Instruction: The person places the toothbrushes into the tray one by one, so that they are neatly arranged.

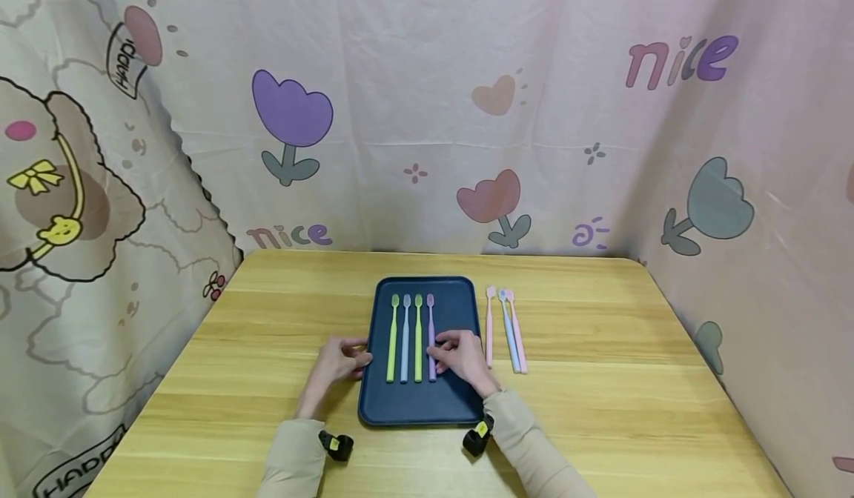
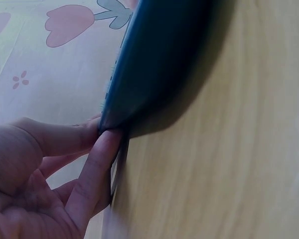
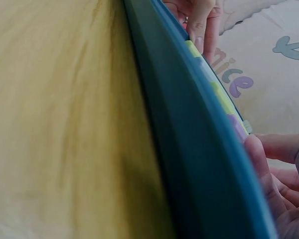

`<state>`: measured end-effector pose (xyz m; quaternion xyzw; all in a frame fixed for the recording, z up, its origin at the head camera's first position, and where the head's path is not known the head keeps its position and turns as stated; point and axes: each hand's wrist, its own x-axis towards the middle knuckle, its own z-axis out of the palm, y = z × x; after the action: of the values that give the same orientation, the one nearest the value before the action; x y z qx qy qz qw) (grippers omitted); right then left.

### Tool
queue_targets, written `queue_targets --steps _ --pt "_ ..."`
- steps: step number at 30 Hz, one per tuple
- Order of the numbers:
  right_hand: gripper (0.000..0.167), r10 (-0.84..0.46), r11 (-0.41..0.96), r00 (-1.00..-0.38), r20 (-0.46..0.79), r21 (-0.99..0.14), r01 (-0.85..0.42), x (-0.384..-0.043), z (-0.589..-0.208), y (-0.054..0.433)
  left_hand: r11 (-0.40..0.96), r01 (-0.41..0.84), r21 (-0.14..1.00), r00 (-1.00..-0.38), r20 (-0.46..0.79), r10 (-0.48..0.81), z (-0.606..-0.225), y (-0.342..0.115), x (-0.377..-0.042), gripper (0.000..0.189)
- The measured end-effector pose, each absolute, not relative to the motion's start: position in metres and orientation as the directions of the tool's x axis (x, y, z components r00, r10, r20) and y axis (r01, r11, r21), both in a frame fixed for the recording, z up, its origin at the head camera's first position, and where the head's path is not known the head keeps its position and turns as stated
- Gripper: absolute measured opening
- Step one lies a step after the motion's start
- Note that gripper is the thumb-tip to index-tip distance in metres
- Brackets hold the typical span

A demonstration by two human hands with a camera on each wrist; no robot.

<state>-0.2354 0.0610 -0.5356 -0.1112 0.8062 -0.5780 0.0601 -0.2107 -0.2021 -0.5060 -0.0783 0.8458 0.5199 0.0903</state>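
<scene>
A dark blue tray (image 1: 427,407) lies on the table with toothbrushes side by side in it: a green one (image 1: 392,342), a light blue one (image 1: 405,342), another green one (image 1: 418,342) and a purple one (image 1: 431,324). My right hand (image 1: 465,359) reaches over the tray's right side and pinches the purple toothbrush by its handle. My left hand (image 1: 336,361) grips the tray's left rim. In the left wrist view, thumb and fingers of the left hand (image 2: 55,169) meet at the tray edge (image 2: 109,107). The right wrist view shows the purple handle (image 3: 235,125) at my right fingertips.
Right of the tray lie a pink toothbrush (image 1: 490,327), a light blue one (image 1: 510,335) and a second pink one (image 1: 518,339), the last two close together. The wooden table (image 1: 587,409) ends at a patterned curtain (image 1: 400,201) behind and at the sides.
</scene>
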Motion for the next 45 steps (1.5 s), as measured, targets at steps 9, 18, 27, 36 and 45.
queue_targets --steps 9,18,27,36,45 --pt "0.032 -0.224 0.280 -0.971 0.080 -0.949 -0.143 -0.234 -0.535 0.061 0.449 -0.215 0.867 -0.974 -0.223 -0.037 -0.507 -0.203 -0.211 0.038" --pt "0.026 0.028 0.236 -0.983 0.181 -0.957 -0.169 -0.234 -0.523 0.115 0.445 -0.226 0.867 -0.972 -0.227 -0.052 -0.508 -0.202 -0.210 0.037" --pt "0.026 0.184 0.368 -0.971 0.154 -0.927 -0.077 -0.242 -0.539 0.190 0.432 -0.228 0.872 -0.972 -0.233 -0.042 -0.510 -0.205 -0.210 0.038" --pt "0.037 0.103 0.339 -0.995 0.009 -0.940 0.027 -0.237 -0.534 0.202 0.420 -0.216 0.881 -0.974 -0.227 -0.025 -0.510 -0.204 -0.210 0.039" --pt "0.038 0.100 0.330 -0.995 -0.008 -0.943 0.040 -0.241 -0.542 0.206 0.438 -0.218 0.872 -0.973 -0.227 -0.032 -0.510 -0.204 -0.210 0.039"
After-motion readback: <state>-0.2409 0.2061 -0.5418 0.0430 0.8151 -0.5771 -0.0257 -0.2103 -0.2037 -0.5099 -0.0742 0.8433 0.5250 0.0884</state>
